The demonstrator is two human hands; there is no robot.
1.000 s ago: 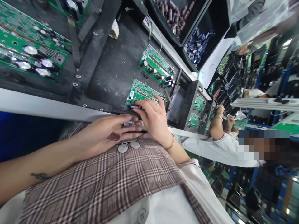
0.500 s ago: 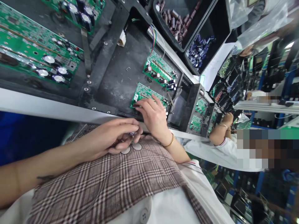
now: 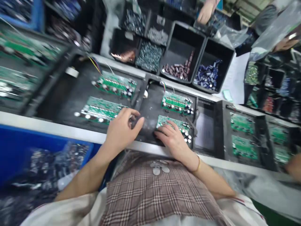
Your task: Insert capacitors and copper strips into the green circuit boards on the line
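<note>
Along the near edge of the middle black tray (image 3: pixel 148 108), we have our right hand (image 3: pixel 172 140) over the near green circuit board (image 3: pixel 163 121), its fingertips at the board's left part; we cannot tell whether thumb and fingers meet or pinch anything. Round silver-topped components (image 3: pixel 187 138) show at that board's right end. Our left hand (image 3: pixel 121 128) is over the near right corner of the left black tray (image 3: pixel 55 102), fingers curled and thumb apart from them; something small and dark shows between, too blurred to name. Just beside this hand lies a long green circuit board (image 3: pixel 101 108). Behind each near board we see another: a green wired board (image 3: pixel 176 102) in the middle tray and a green rear board (image 3: pixel 117 84) in the left one. Beyond the trays, a black plastic bin (image 3: pixel 180 39) of brown cylinders (image 3: pixel 177 70) adjoins a second black bin (image 3: pixel 216 51) of blue cylinders (image 3: pixel 208 75).
</note>
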